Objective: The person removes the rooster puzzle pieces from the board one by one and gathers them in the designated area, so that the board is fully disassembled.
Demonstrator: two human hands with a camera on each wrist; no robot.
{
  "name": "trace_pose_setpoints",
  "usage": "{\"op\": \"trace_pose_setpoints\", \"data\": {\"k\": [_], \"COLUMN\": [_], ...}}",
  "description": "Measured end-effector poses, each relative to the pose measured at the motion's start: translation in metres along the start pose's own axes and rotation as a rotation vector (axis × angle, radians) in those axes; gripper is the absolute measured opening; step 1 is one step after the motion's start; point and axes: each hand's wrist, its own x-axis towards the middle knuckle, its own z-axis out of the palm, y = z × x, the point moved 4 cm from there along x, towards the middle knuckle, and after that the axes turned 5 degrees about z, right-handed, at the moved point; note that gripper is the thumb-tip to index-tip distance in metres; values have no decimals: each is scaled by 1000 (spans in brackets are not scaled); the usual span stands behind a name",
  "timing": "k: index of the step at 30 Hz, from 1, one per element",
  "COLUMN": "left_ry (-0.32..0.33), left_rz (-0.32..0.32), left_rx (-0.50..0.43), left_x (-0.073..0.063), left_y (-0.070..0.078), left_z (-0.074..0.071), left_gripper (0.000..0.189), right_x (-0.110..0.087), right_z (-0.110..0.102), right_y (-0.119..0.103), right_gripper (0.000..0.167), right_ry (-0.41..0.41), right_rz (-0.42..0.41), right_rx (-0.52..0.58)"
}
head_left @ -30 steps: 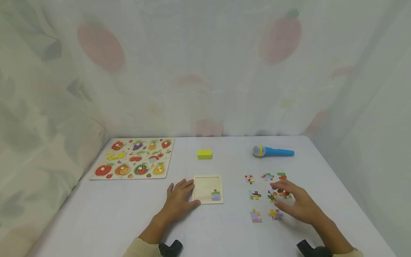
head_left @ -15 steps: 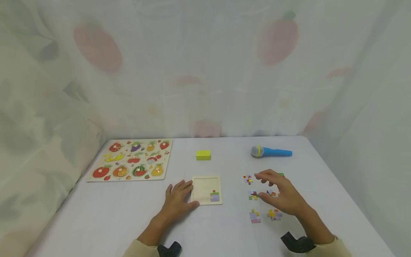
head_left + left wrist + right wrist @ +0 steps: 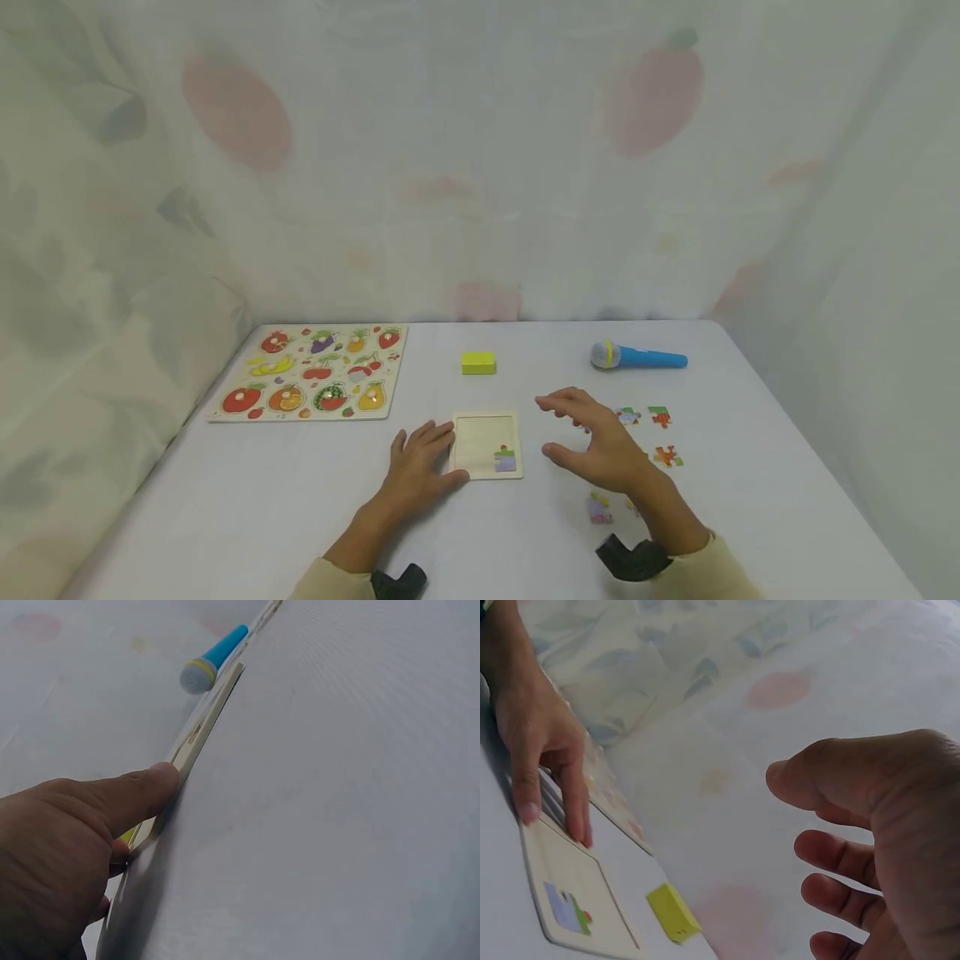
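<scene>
A small square wooden puzzle tray (image 3: 471,437) lies in the middle of the table, with one purple-and-green jigsaw piece (image 3: 506,462) in its lower right corner. My left hand (image 3: 420,463) rests against the tray's left side; its thumb (image 3: 154,786) touches the near edge in the left wrist view. To the right of the tray, my right hand (image 3: 609,450) hovers with thumb and fingers spread apart and nothing between them. Beneath and behind it are several loose jigsaw pieces, among them an orange piece (image 3: 667,456) and a purple piece (image 3: 600,510); others are partly hidden by the hand.
At the back left lies a fruit puzzle board (image 3: 300,396). Beyond the tray sits a yellow block (image 3: 478,363). A blue toy microphone (image 3: 648,358) is at the back right. Patterned white cloth (image 3: 480,167) hangs behind the table.
My right hand has moved left from above the loose pieces towards the tray, uncovering the orange piece on the right. The left hand has stayed at the tray's side.
</scene>
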Motion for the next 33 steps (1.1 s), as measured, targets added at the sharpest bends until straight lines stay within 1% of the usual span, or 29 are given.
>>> {"op": "trace_pose_setpoints", "data": {"k": [5,7,12,17,23,25,27,30,33], "left_ry": [-8,-8,-12,-21,-16,-15,-10,-1,3], "left_rz": [0,-1,-8,-4,6,8,8,7,5], "left_rx": [9,17,27,35,44,50,47,42,37], "left_x": [0,0,-1,-1,0,0,0,0,0], "left_y": [-1,-1,0,0,0,1,1,2,2], "left_z": [3,3,4,5,4,3,2,0,-1], "left_gripper": [66,67,67,67,67,67,67,67,66], "right_x": [7,9,9,4,-4,-7,-7,-7,-5], "right_z": [23,33,54,70,84,87,91,93,93], "right_y": [3,6,17,31,45,49,51,49,44], "right_gripper": [55,56,59,58,60,60,58,54,51], "right_ry": [-25,-38,-73,-101,-160,-175,-175,-148,-132], "right_rz": [59,90,137,205,293,292,247,161,113], "right_rx": [-6,5,20,-30,-133,-178,-234,-309,-331]}}
